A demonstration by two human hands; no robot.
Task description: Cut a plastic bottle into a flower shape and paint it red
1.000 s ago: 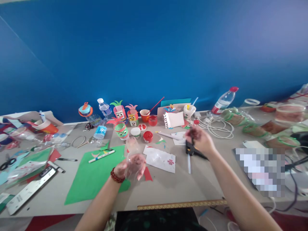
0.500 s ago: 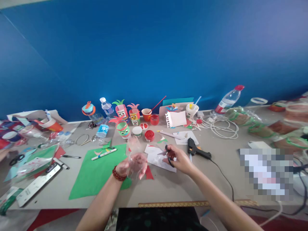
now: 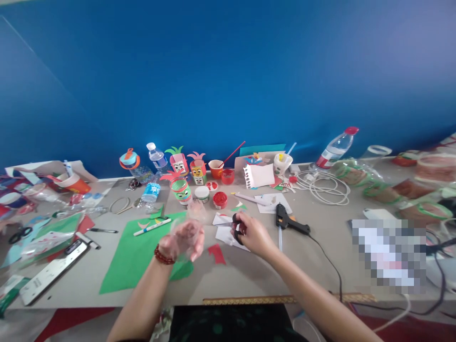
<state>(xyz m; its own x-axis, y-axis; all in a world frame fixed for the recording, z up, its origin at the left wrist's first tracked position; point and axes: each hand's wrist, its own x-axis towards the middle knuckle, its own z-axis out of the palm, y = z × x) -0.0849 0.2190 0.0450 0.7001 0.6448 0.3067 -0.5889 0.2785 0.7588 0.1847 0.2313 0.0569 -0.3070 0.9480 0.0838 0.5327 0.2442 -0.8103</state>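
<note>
My left hand [image 3: 195, 243] is closed around a clear plastic piece [image 3: 178, 233], thin and rounded like a section of a cut bottle. It is above the right edge of the green paper [image 3: 121, 259]. In my right hand [image 3: 253, 232] are scissors [image 3: 237, 235], my fingers in their black handles. Their blades, hard to make out, point left toward the plastic, with a gap between. Beneath them lie white paper pieces [image 3: 223, 232] and a red scrap [image 3: 217, 254]. Another clear plastic piece [image 3: 197, 209] stands just beyond my left hand.
Behind my hands stand paper-decorated cups [image 3: 182, 194], red paint pots [image 3: 220, 200] and an orange cup [image 3: 215, 168]. A black glue gun [image 3: 290, 222] lies to the right, its cable running to the front edge. At left are a white marker [image 3: 152, 227] and a phone [image 3: 53, 275].
My left hand has shifted left with the clear plastic piece. My right hand and the scissors have also moved slightly left, and the view has shifted a little.
</note>
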